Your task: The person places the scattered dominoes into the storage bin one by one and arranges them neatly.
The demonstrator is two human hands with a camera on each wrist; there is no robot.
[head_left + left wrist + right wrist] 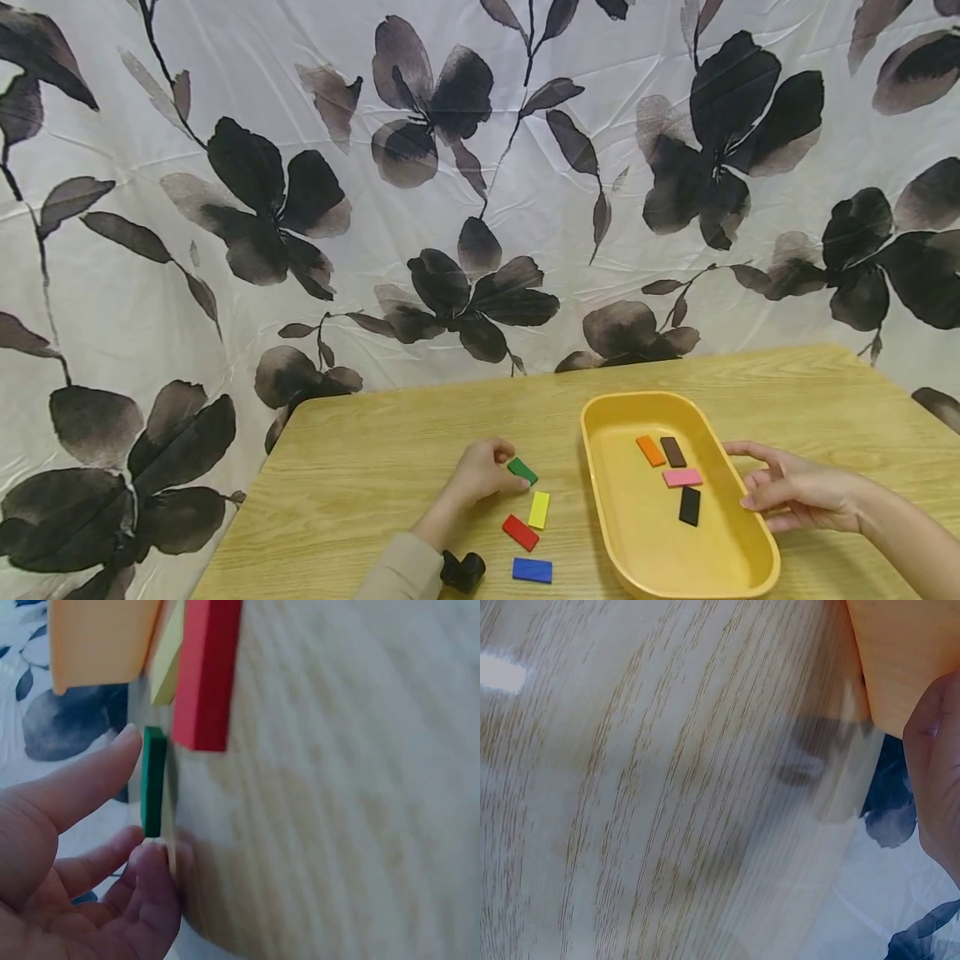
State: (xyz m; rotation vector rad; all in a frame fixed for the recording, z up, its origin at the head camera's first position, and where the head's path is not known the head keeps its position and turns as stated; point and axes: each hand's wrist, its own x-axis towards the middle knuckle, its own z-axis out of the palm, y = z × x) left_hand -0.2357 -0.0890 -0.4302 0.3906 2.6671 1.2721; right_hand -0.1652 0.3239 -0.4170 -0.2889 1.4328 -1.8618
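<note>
A wrinkled white cloth with dark printed flowers hangs behind a yellowish wood-grain table.

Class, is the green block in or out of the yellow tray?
Out: the left hand pinches the green block outside the yellow tray.

Blocks are showing green, yellow, red, blue, orange, brown, pink and black; the tray is showing yellow-orange, the bench yellowish woodgrain, the cloth dark flowers on white.

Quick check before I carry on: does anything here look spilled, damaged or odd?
Nothing stands out. The yellow tray sits upright, and the red block, yellow block and blue block lie flat beside it.
</note>
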